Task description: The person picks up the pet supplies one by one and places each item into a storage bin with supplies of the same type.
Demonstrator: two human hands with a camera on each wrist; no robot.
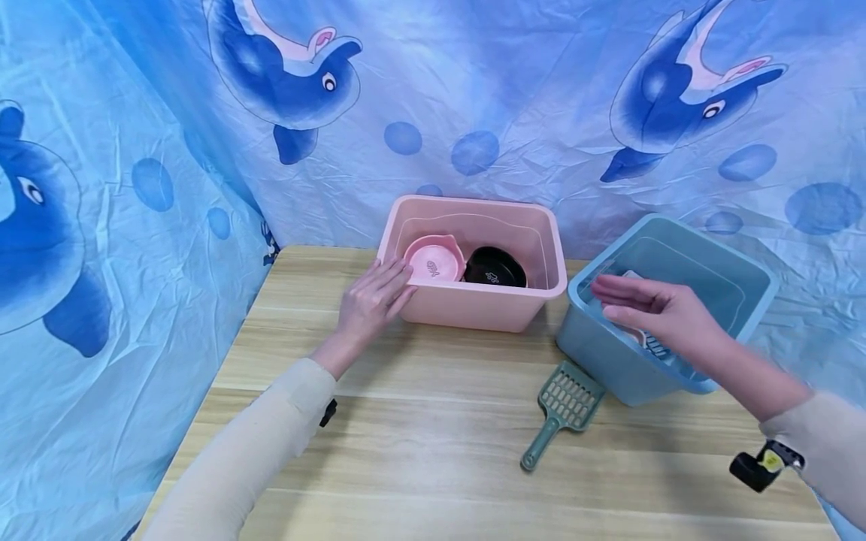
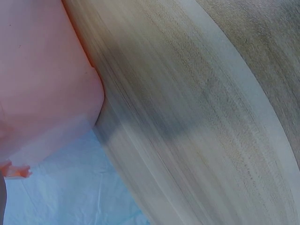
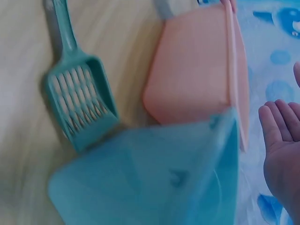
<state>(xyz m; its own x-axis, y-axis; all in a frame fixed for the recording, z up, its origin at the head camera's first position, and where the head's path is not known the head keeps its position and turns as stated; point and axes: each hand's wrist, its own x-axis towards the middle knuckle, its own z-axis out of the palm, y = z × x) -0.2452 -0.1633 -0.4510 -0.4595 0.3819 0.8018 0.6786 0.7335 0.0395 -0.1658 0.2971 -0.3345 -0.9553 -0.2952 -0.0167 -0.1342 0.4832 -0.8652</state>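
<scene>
My left hand (image 1: 372, 294) rests on the front left corner of the pink bin (image 1: 467, 306), its fingers lying over the rim. Inside that bin lie a pink dish (image 1: 434, 263) with a fish mark and a black dish (image 1: 497, 264). Over the blue bin (image 1: 598, 349) is my right hand (image 1: 652, 309), fingers straight and nothing held. In the right wrist view this hand (image 3: 286, 150) shows its palm at the right edge. Partly hidden beneath it in the blue bin are a blue slotted piece (image 1: 656, 347) and something pale.
A green litter scoop (image 1: 568, 402) lies on the wooden table (image 1: 419, 443) in front of the blue bin, handle pointing toward me. A blue sheet (image 1: 514, 98) printed with dolphins hangs behind the bins and along the left side.
</scene>
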